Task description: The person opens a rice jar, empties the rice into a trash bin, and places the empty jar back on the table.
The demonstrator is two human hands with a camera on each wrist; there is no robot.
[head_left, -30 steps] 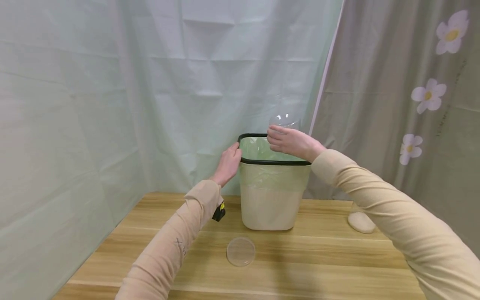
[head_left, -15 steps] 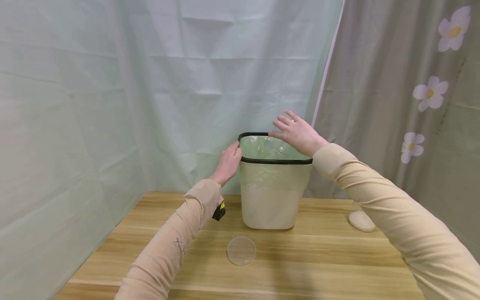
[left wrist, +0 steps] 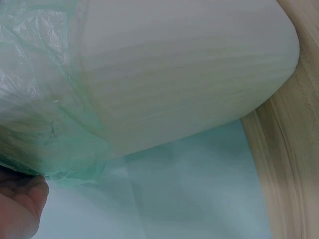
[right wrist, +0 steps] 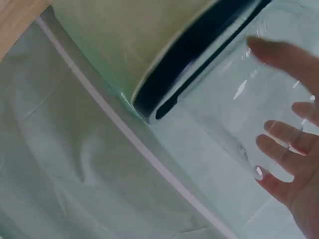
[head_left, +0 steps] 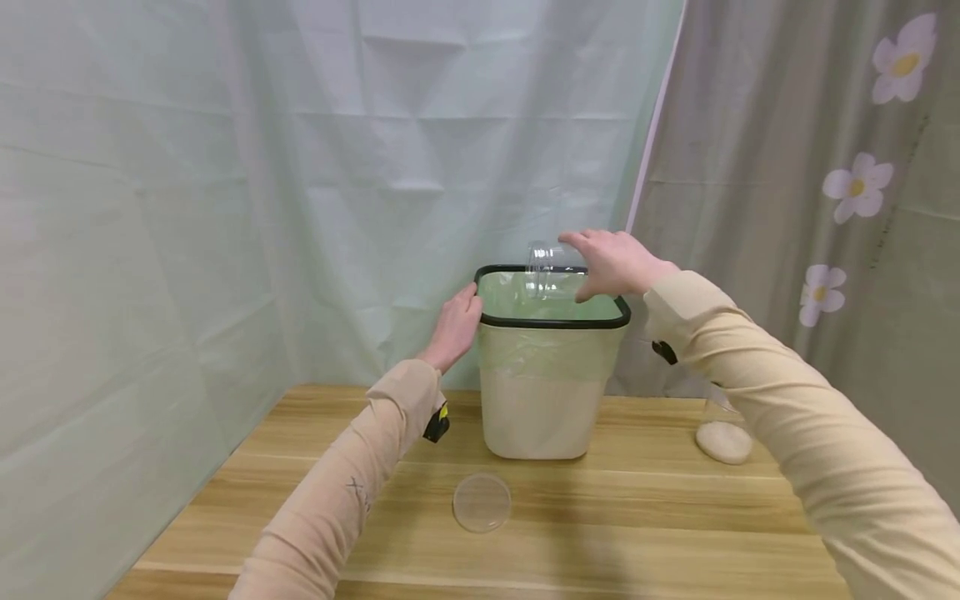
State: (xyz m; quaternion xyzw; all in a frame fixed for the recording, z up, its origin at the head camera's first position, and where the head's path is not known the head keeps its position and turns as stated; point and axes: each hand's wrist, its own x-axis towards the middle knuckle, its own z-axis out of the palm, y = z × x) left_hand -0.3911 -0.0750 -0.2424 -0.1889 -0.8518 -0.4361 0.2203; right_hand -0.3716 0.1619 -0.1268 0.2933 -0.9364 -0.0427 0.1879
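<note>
A light-coloured trash can (head_left: pixel 547 392) with a black rim and a green bag liner stands on the table. My left hand (head_left: pixel 455 325) grips its left rim; in the left wrist view that hand's fingertips (left wrist: pixel 37 191) curl at the edge beside the liner (left wrist: pixel 50 119). Over the can's opening, my right hand (head_left: pixel 617 262) holds a clear jar (head_left: pixel 542 258) tipped on its side, its ridged end facing left. Fingers and thumb wrap the jar (right wrist: pixel 219 94) in the right wrist view, close to the black rim (right wrist: pixel 189 55). The jar looks see-through, with no contents visible.
A clear round lid (head_left: pixel 482 503) lies on the wooden table (head_left: pixel 405 533) in front of the can. Farther right is a clear container with a white round base (head_left: pixel 723 442), partly behind my right sleeve. Curtains (head_left: pixel 420 167) hang behind and at the sides.
My right hand has turned the jar and shifted right, so it now lies sideways over the opening. Half a second ago the jar was hardly visible. The left hand has stayed put.
</note>
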